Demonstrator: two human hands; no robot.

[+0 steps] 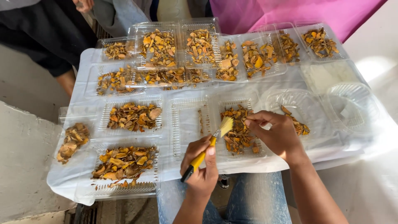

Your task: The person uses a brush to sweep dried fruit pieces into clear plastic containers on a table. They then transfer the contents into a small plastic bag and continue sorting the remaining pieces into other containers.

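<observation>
Here, from the head camera looking down, a person sits at a counter (290, 79) draped in white cloth, knees in blue jeans just under its near edge. The left hand (202, 164) has its fingers wrapped tight around the yellow handle of a small brush (209, 147), whose pale bristles point up and away, hovering just above a clear plastic tray (238, 126) holding dried orange-brown slices (237, 132). The right hand (275, 132) reaches in from the other side, its fingers pinched narrow at the tray's far rim; I cannot tell for sure whether a slice sits between them, though they touch the pile or lie just over it.

To my eye the step in hand is brushing the slices in this one tray, piece by piece. The next move would call for bringing the bristles and the pinched piece together, with a light stroke so nothing flicks off the counter.

Around them lie many more clear trays of the same slices: a full one (124, 164) at the near left, another (132, 117) behind it, and two rows (199, 45) across the far side. A loose heap (72, 141) sits on the cloth at the left edge, and empty clear lids (352, 105) rest at the right. Someone else stands at the far end.
</observation>
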